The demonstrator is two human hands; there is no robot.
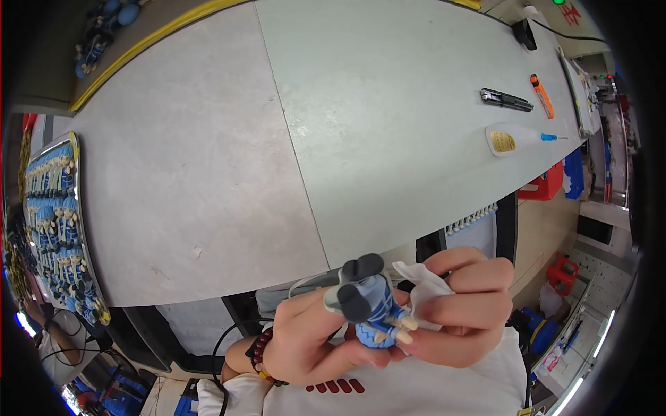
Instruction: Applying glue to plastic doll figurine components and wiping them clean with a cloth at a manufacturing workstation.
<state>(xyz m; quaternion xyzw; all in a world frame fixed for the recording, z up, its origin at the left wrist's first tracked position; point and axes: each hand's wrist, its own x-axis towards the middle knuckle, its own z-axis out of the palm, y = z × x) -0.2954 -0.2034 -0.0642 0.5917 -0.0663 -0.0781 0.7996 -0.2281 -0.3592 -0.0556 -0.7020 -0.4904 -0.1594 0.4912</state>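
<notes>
Close to my body, at the table's near edge, I hold a small figurine (378, 305) with blue clothes, blue hair and dark shoes. It is upside down, its shoes up and its head low. My left hand (305, 340), with a dark beaded bracelet at the wrist, is closed around it from the left. My right hand (472, 308) pinches a crumpled white cloth or tissue (424, 288) against the figurine's right side. The right fingertips are near the figurine's hands and head, and are partly hidden behind it.
A tray (84, 236) of similar figurines stands at the table's left edge. On the right of the table (201, 152) lie a squeeze bottle (520, 139) with a blue needle tip, an orange cutter (542, 97) and a black tool (506, 100). A red container (544, 184) sits beyond the right edge.
</notes>
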